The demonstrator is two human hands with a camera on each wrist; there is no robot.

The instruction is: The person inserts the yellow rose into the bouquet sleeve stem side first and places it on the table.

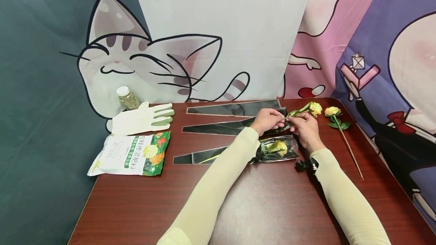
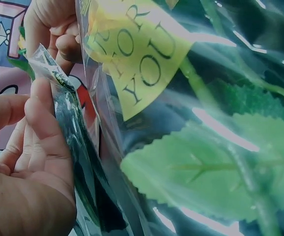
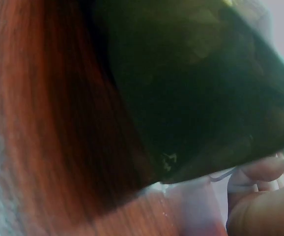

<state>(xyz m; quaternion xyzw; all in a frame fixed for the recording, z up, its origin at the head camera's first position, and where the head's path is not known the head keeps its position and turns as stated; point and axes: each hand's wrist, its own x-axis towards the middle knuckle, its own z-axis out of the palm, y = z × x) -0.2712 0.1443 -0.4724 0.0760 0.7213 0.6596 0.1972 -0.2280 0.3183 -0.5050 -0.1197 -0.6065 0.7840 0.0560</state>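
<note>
My left hand (image 1: 269, 121) pinches the open end of a dark, clear-fronted flower sleeve (image 1: 235, 126), the middle one on the table. Close on its right, my right hand (image 1: 306, 129) holds a yellow rose (image 1: 315, 109) by its leafy stem, whose lower end is at the sleeve's mouth. In the left wrist view, my left fingers (image 2: 46, 115) are at the sleeve's clear corner. Nearer me lies another sleeve (image 1: 291, 155) with a yellow rose (image 1: 281, 148) inside, partly under my left forearm. Its "FOR YOU" print (image 2: 142, 54) shows large in the left wrist view.
Another flat sleeve (image 1: 231, 109) lies at the back edge. A loose yellow rose (image 1: 347, 144) lies on the right. On the left are white gloves (image 1: 141, 120), a white-capped jar (image 1: 128, 98) and a printed white-and-green bag (image 1: 131, 155), all on the brown table (image 1: 259, 199).
</note>
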